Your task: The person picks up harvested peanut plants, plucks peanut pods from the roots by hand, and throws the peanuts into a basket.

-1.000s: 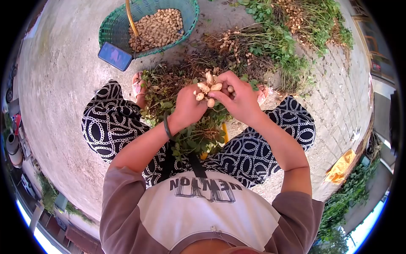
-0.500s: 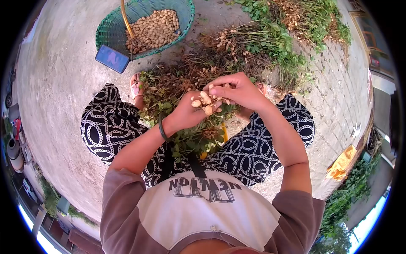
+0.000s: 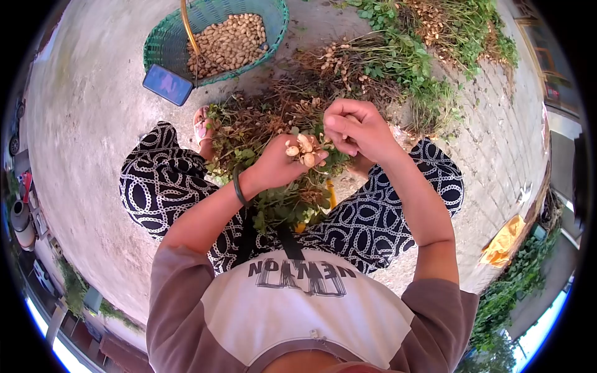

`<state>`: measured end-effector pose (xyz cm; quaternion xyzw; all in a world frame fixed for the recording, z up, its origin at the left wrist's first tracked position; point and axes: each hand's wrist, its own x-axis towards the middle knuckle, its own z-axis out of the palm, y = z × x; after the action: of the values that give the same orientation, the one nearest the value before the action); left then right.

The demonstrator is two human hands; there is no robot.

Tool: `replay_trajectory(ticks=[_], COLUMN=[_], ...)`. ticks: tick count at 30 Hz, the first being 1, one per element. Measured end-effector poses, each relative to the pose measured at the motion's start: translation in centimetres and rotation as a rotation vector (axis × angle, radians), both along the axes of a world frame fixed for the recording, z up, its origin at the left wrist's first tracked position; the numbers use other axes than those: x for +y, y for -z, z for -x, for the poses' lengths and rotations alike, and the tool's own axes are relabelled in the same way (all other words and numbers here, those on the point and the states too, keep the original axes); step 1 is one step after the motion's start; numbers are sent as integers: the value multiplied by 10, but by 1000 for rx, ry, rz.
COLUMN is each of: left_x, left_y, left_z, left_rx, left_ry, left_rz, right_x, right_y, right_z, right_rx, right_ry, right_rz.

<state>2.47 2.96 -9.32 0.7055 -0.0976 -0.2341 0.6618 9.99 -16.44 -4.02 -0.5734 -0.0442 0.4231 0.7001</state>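
Note:
My left hand (image 3: 277, 165) is closed around several pale peanuts (image 3: 305, 150), whose pods stick out past the thumb and fingertips. Just to its right and slightly higher, my right hand (image 3: 359, 129) has its fingers curled in. Bits of tan pod show between those fingers, though most of what they hold is hidden. Below both hands, a heap of pulled peanut plants (image 3: 249, 127) with leaves, stems and roots lies on the ground between my feet.
A green woven basket (image 3: 155, 46) partly filled with picked peanuts (image 3: 230, 42) stands ahead on the left, a phone (image 3: 168, 84) at its near rim. More peanut plants (image 3: 410, 56) lie ahead on the right. A yellow bag (image 3: 502, 241) rests on the concrete far right.
My right hand has drawn away from the peanuts in my left hand, moving right, and its fingers have curled closed. My left hand still grips its bunch.

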Motion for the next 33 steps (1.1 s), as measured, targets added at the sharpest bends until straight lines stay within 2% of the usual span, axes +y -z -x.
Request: replay_trajectory(ticks=[1,4,8,10,11,14,17,20,21,24,25,28,29,32,33], left_x=[-1,1,1,2,0,-4,-1,-5,-9,-2,1,0,-1,-2,-4], left_y=[6,7,10,11,16,22,2,2,5,-7,-6,-12,-13,-11,-6], left_z=[2,2,4,4,6,8,-1,11,11,4,2,5,4,5,7], left_rx=[2,-161,32,133,88,23,75,-2,-56,-37,-31,-96,-92,-138,-195], left_ry=[1,69,37,0,-10,-23,-27,-9,-39,-35,13,-18,8,54,46], left_rz=[-21,-99,59,152,144,107,12,-53,47,-3,-46,-52,-102,-186,-173], right_x=[5,11,9,9,9,8,14,4,0,-8,-6,-9,-3,-1,0], right_y=[-7,2,-6,-8,-8,5,15,-1,-11,-2,-1,-7,-17,2,2], right_z=[5,17,14,16,16,22,28,6,1,-1,3,6,7,13,17], right_rx=[-75,-514,-545,-687,-758,-822,-819,-570,-281,150,143,-10,-130,-522,-525], right_ry=[-42,-249,-299,-341,-362,-298,47,276,281,265,238,-4,-45,-315,-345], right_rz=[165,297,319,354,371,396,317,365,173,-338,-366,33,259,530,535])
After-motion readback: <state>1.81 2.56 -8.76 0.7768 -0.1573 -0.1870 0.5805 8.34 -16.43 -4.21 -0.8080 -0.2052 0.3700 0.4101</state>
